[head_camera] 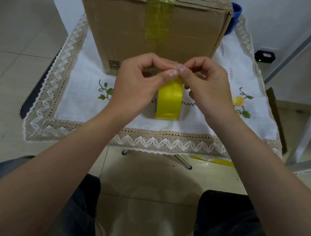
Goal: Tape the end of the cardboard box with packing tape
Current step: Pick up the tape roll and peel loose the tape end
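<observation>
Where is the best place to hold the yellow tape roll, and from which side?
Probably grip the yellow tape roll by its two flat faces, coming from the left and right. It stands on edge on the tablecloth, so both faces are exposed and its top stays free for peeling.

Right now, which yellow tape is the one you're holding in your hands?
The bright yellow tape roll standing on edge on the tablecloth, pinched at its top by both hands. The other tape is a paler strip already stuck down the cardboard box.
</observation>
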The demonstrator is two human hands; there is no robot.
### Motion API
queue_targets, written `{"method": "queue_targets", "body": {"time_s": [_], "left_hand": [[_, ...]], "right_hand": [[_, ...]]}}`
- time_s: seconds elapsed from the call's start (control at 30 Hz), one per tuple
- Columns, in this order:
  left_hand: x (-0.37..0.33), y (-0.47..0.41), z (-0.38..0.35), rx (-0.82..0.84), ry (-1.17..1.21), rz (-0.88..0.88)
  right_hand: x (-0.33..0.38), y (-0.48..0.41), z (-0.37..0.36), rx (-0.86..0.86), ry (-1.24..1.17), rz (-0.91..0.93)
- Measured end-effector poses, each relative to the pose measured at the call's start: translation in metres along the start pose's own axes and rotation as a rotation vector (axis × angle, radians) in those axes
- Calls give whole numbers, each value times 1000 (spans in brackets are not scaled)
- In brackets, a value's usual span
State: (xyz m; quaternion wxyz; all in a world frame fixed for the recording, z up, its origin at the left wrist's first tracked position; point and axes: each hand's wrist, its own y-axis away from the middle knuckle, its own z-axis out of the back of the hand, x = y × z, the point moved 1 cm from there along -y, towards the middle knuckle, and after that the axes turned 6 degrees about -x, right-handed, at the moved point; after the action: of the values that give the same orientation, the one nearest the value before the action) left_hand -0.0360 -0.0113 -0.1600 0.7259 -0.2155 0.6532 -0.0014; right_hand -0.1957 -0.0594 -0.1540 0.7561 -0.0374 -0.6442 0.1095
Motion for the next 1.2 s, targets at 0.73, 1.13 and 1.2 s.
{"method": "queue_targets", "body": {"time_s": [0.73, 1.13, 1.2], "left_hand": [[-4, -6, 5, -81, -22, 240], [-8, 0, 10, 181, 2, 515], [-8, 0, 10, 200, 12, 538]], "right_hand": [[4, -1, 6, 138, 168, 96], [5, 1, 10, 124, 102, -14], [5, 1, 10, 102, 92, -20]]}}
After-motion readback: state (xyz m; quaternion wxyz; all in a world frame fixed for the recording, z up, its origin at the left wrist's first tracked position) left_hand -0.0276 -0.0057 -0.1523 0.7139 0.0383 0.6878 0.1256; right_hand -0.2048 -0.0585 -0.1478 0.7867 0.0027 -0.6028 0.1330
